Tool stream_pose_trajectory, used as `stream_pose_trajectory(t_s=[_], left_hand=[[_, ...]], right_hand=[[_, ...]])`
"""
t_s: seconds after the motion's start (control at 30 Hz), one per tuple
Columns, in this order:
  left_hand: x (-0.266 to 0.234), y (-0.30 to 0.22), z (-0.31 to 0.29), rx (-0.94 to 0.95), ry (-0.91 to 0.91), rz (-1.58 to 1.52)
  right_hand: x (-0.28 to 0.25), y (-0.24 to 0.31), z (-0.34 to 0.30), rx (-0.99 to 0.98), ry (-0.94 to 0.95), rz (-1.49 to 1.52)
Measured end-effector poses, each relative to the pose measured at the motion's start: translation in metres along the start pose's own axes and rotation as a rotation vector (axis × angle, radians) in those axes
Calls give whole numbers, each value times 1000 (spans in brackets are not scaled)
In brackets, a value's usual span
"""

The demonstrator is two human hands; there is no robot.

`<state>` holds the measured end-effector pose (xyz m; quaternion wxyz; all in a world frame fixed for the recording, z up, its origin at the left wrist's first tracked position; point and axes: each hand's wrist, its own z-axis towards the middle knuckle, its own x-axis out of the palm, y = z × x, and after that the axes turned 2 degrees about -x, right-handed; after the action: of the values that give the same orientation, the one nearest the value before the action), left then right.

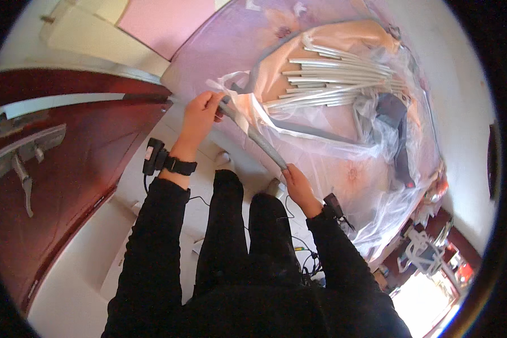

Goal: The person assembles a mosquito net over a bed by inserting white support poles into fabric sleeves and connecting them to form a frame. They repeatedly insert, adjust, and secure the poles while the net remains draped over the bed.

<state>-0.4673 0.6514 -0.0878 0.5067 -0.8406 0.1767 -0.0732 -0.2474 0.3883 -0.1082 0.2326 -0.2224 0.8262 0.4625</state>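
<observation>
My left hand [200,115] grips the upper end of a grey metal tube [254,135], and my right hand [298,188] holds its lower end. The tube slants down to the right over the near edge of a bed with a purple floral sheet [236,39]. On the bed lies clear plastic wrapping [343,152] with peach fabric [332,42] and several more silver tubes [332,81] laid side by side. A dark grey fabric piece [397,127] rests to the right of the tubes. Both wrists carry black strapped devices.
A dark red wooden door [67,163] with a metal lever handle [22,169] stands open at the left. My black-trousered legs [248,225] stand on a pale floor. Cables [304,248] trail near my right leg. Cluttered items [428,253] sit at the lower right.
</observation>
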Motion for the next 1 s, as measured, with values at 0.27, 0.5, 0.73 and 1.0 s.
stream_pose_trajectory(t_s=[0.27, 0.5, 0.73, 1.0], left_hand=[[37, 4, -26, -104, 323, 402], [42, 51, -16, 164, 22, 558], [-30, 21, 54, -127, -243, 107], [92, 31, -63, 993, 440, 1348]], right_hand=[[17, 64, 38, 1, -123, 167], [15, 60, 39, -23, 10, 111], [-5, -9, -26, 114, -22, -3], [18, -34, -26, 40, -3, 44]])
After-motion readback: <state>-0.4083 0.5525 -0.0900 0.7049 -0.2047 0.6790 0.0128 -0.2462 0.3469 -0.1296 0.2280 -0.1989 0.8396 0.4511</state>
